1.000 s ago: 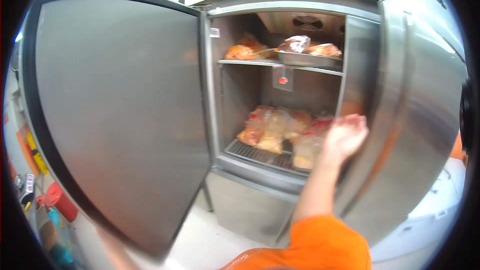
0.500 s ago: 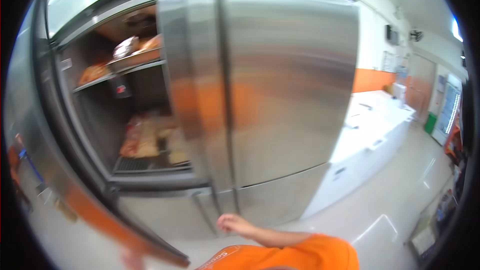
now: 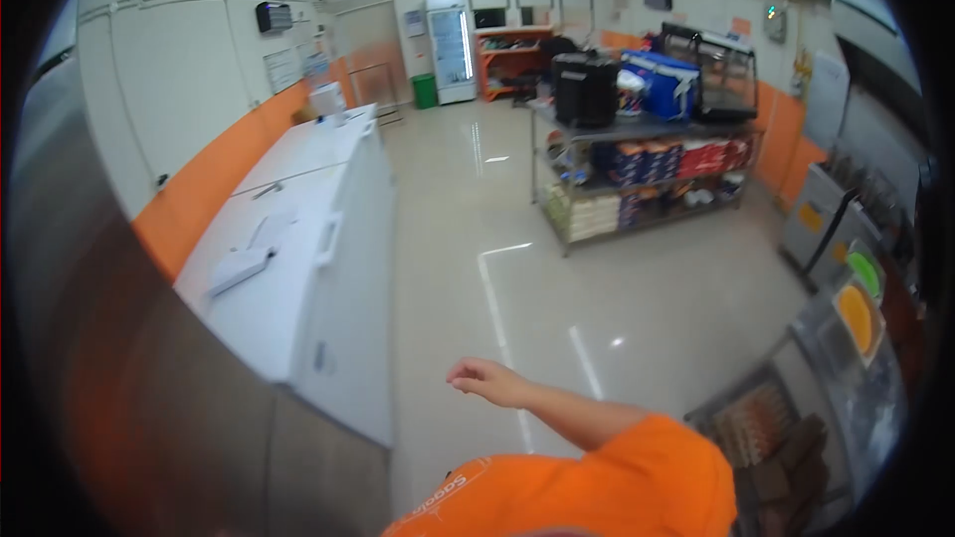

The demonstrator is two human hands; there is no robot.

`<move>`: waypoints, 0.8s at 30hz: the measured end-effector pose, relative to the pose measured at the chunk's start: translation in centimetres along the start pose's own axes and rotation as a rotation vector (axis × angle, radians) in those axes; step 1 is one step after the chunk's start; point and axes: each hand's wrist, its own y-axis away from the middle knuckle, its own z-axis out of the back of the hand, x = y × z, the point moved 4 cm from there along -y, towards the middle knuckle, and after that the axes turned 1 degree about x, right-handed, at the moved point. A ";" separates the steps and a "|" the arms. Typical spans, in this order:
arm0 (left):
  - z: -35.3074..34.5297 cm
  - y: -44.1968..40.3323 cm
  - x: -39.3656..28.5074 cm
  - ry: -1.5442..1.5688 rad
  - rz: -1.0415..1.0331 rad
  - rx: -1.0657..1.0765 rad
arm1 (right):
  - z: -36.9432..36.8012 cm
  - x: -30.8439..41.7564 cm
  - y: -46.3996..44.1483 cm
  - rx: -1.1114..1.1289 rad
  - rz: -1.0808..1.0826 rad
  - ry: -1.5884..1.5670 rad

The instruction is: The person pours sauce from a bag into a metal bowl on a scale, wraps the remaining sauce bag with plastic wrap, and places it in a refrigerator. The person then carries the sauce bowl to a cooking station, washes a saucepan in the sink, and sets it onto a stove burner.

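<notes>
My right hand (image 3: pixel 489 382) reaches across in front of my body, above the tiled floor (image 3: pixel 448 268). It is empty, with the fingers loosely bent and a small gap by the thumb. The sleeve on that arm is orange (image 3: pixel 637 467). Nearest to this hand is the white chest freezer (image 3: pixel 343 338) on the left, which it does not touch. My left hand is out of view. Along the left edge stands a stainless steel refrigerator (image 3: pixel 159 388), close to my body.
Papers (image 3: pixel 242 268) lie on the chest freezer. A steel rack (image 3: pixel 652 184) holds boxes, a blue bag (image 3: pixel 659 82) and a black container (image 3: pixel 585 89). Steel counters with colored containers, one yellow (image 3: pixel 856 318), line the right. A glass-door fridge (image 3: pixel 453 55) and green bin (image 3: pixel 425 91) stand far back.
My view has swung right, from the refrigerator with its open compartment to the room's aisle. The blurred left hand by the refrigerator door has left view. My right hand is still empty.
</notes>
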 end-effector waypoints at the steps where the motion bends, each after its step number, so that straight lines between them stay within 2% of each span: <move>1: -5.2 1.4 -2.4 -0.121 0.244 0.595 | 1.0 -0.8 0.0 -0.020 -0.015 0.044; 2: -7.4 2.1 -2.3 -0.089 0.278 0.621 | 1.7 -2.2 0.7 -0.050 -0.042 0.082; 3: -10.9 3.1 -2.3 -0.117 0.156 0.803 | 2.8 -3.1 1.1 -0.080 -0.069 0.112; 4: -14.8 3.9 -2.2 -0.146 0.009 0.988 | 3.3 -2.6 1.5 -0.106 -0.093 0.134; 6: -23.8 6.4 -2.6 -0.202 -0.364 1.351 | 2.8 -1.7 2.3 0.082 -0.059 0.314; 7: -27.2 7.8 -3.1 -0.235 -0.575 1.524 | 3.5 -1.8 2.6 0.034 -0.082 0.303; 9: -32.7 8.3 -6.0 0.079 -0.586 1.548 | 2.8 -2.0 3.3 0.191 -0.078 0.416; 10: -35.5 8.6 -7.1 0.274 -0.350 1.713 | 2.5 -2.1 3.5 0.175 -0.095 0.380; 11: -37.8 8.7 -8.1 0.463 -0.084 1.839 | 3.0 -2.3 3.8 0.065 -0.178 0.448; 12: -39.9 8.3 -9.6 0.766 0.386 1.867 | 3.7 -2.5 4.1 -0.048 -0.260 0.531; 13: -42.2 8.4 -11.0 1.070 0.870 1.812 | 3.5 -2.4 4.7 -0.069 -0.270 0.533; 14: -44.7 8.7 -11.7 1.095 0.856 1.839 | 3.6 -2.1 5.5 -0.198 -0.269 0.480; 16: -52.3 8.2 -11.2 1.073 1.063 1.432 | 4.5 -2.2 6.5 -0.411 -0.297 0.419; 18: -59.4 12.3 -7.8 1.018 1.099 1.468 | 4.1 -4.2 7.8 -0.566 -0.390 0.366; 20: -60.9 17.2 -5.3 0.900 1.142 1.558 | 2.7 -7.4 9.1 -0.690 -0.567 0.389; 21: -59.8 20.1 -3.8 0.873 0.914 1.780 | 2.5 -9.7 10.3 -0.733 -0.684 0.445; 22: -56.5 22.7 -3.6 0.540 0.712 1.762 | 1.8 -13.7 12.3 -0.756 -0.700 0.530; 23: -54.3 25.6 -0.2 0.459 0.773 1.896 | 0.6 -19.2 14.9 -0.719 -0.939 0.585; 24: -52.5 27.2 2.6 0.146 -0.149 2.087 | -1.4 -20.8 17.2 -0.494 -1.050 0.705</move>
